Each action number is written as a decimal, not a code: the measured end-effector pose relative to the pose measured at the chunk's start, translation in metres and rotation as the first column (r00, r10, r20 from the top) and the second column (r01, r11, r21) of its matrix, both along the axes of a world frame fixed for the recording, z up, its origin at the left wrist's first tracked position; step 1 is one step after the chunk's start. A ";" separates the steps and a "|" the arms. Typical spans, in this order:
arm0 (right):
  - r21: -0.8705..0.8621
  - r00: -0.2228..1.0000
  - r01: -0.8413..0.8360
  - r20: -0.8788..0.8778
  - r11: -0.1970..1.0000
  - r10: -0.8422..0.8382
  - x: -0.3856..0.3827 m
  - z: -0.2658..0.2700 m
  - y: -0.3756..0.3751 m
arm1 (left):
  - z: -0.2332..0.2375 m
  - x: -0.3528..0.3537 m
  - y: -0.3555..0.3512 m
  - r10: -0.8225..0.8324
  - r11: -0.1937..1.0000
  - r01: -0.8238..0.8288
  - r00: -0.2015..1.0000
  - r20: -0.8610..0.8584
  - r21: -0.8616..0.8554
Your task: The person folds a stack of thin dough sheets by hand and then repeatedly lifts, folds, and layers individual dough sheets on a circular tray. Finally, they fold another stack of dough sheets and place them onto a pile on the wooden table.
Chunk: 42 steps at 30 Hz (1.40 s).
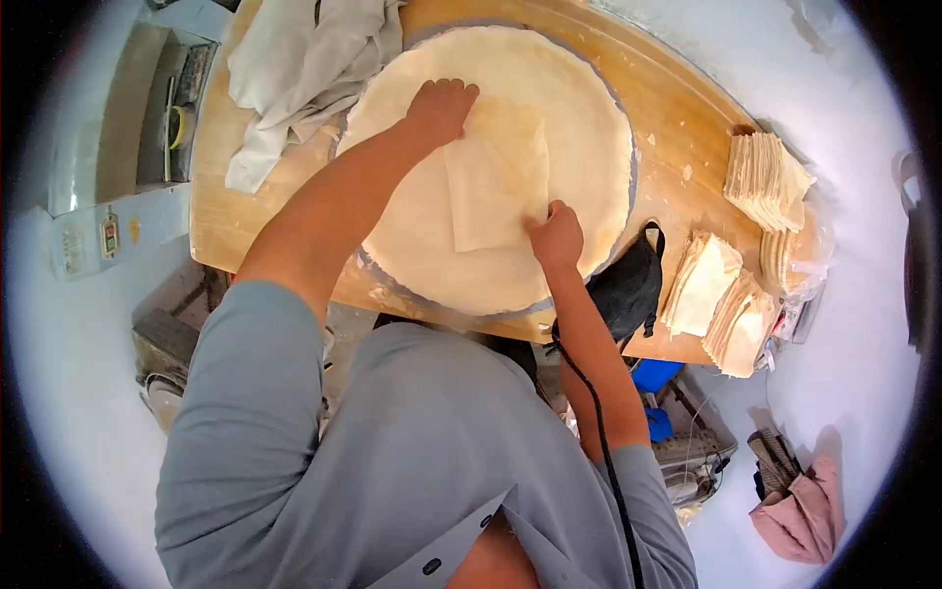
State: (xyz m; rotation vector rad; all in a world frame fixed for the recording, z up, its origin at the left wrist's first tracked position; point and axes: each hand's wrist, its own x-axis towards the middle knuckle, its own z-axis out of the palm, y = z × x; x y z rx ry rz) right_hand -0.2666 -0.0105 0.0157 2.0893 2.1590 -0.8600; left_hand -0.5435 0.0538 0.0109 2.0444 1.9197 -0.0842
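A rectangular thin sheet [498, 191] lies on a large round pale sheet [412, 226], which covers a round board on the wooden table. My left hand [444, 110] is closed at the upper left corner of the rectangular sheet, its fingers curled over. At the sheet's lower right edge, my right hand [556, 236] pinches the border between thumb and fingers. The rectangular sheet lies nearly flat between both hands.
Stacks of folded sheets [767, 182] stand along the right side of the wooden table [677, 128], with more stacks [703, 283] nearer. A black bag [628, 292] sits by the front edge. Crumpled cloth [304, 69] lies at the upper left.
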 end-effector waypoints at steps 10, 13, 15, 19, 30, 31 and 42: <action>-0.543 0.512 0.107 -0.688 0.833 -0.514 0.015 0.052 -0.001 | -0.006 0.018 -0.115 0.517 0.579 -0.786 0.151 0.843 -0.214; -0.622 0.258 0.056 -0.746 0.781 -0.613 0.045 0.102 -0.006 | -0.007 0.061 -0.165 0.643 0.356 -0.181 -0.665 0.381 -0.917; -0.668 0.140 0.017 -0.735 0.744 -0.663 0.071 0.115 -0.016 | 0.069 0.129 -0.163 0.718 0.317 0.119 -0.678 0.156 -0.941; -0.660 0.013 0.084 -0.749 0.747 -0.663 0.159 0.134 -0.029 | 0.071 0.215 -0.166 0.770 0.517 0.204 -0.536 0.347 -0.831; -0.417 0.094 0.397 -0.868 0.817 -0.488 0.417 0.171 0.037 | 0.125 0.446 -0.009 0.550 0.835 0.134 -0.173 0.817 -0.534; -0.391 0.062 0.396 -0.892 0.831 -0.449 0.432 0.171 0.039 | 0.120 0.464 -0.006 0.554 0.832 0.145 -0.168 0.815 -0.536; -0.240 0.497 0.651 -0.583 0.720 -0.643 0.526 -0.026 0.005 | -0.084 0.591 -0.046 0.566 0.821 -0.048 0.202 0.799 -0.569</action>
